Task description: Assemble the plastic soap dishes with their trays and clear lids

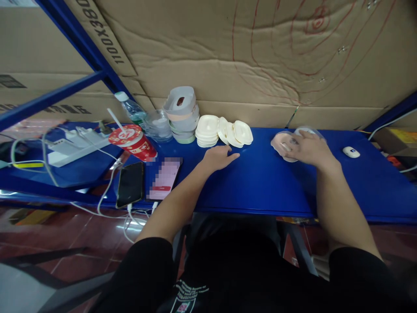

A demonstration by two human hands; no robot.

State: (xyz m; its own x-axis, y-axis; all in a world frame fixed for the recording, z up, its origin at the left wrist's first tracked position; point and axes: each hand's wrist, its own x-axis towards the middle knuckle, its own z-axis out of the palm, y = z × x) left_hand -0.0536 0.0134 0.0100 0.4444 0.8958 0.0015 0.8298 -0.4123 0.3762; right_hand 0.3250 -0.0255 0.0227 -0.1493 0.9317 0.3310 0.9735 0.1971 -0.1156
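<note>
— Cataloguing the blue worktop (254,182): showing what order?

— Showing partial order, by judgement. Entering one upright column of nested bowls (181,114), in grey, pink and pale green; beside it, one fairly level pile of cream lids (207,126). Leaving unsquared: the loose cream lids (243,131), overlapping and tilting next to that pile.

— Lying apart?

— Listing a pink piece (280,141) and a clear piece (309,128), both lying well to the right of the lids, under the right hand (317,150).

— Gripping either?

— Touching the pink one with the thumb, spreading fingers over the clear one; not showing enough to tell gripping from covering.

— Holding anything on the left?

— Holding nothing visible in the left hand (216,158); resting released, fingers loosely extended, just before the cream lids.

— Noting materials?

— Recording smooth, seemingly plastic lids with rounded-square outlines and shallow raised centres; deeper, softly cornered bowls; thin, glossy clear containers (159,126) beside the column. Adding a red patterned cup (143,149) with a straw, a ribbed clear bottle (137,112), and creased, matte cardboard (195,56) standing behind.
</note>
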